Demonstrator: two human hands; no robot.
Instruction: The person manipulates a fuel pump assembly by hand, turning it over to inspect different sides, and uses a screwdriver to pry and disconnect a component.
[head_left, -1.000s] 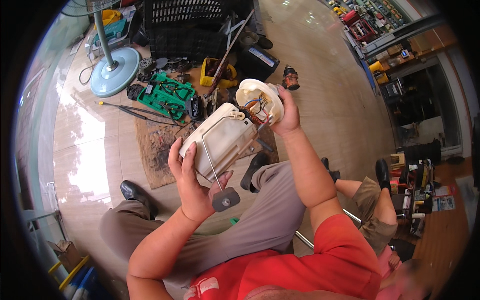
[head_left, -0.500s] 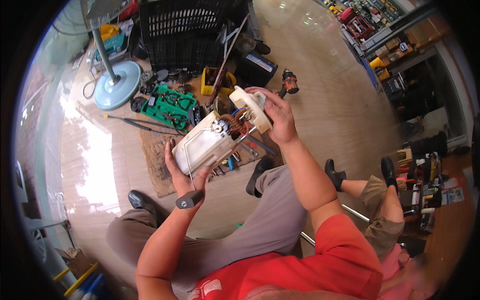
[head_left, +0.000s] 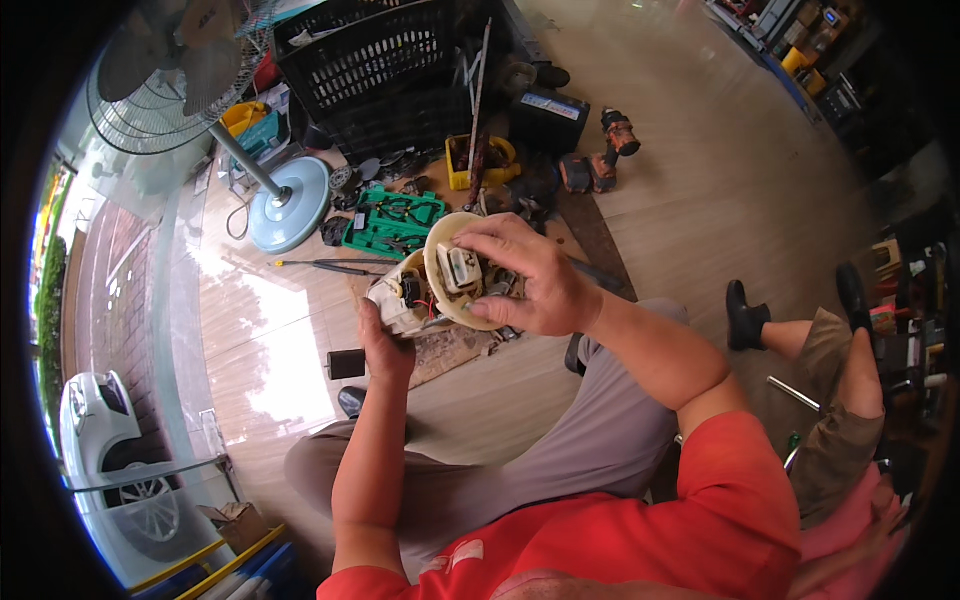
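Note:
In front of me I hold a fuel pump module (head_left: 459,268), a cream plastic unit with wires inside and a round flange on top. Its flange faces up toward me, tilted. My left hand (head_left: 388,348) grips the lower body, with the thumb showing along its near side. My right hand (head_left: 548,287) is closed around the flange, fingers and thumb on opposite sides of the raised connector. A dark block-shaped float (head_left: 347,364) sticks out to the left of my left hand. The underside of the module is hidden.
Beyond the module lie a green tool case (head_left: 395,222), a yellow bin (head_left: 458,180), an orange-black cordless drill (head_left: 620,135) and a black battery (head_left: 550,118). A black crate (head_left: 375,75) and a pedestal fan (head_left: 290,208) stand behind. Another person's legs (head_left: 835,375) are at right.
The module has turned from lengthwise across my view to flange toward me. My right hand has shifted over the flange top. The float has swung left, and my view has turned left.

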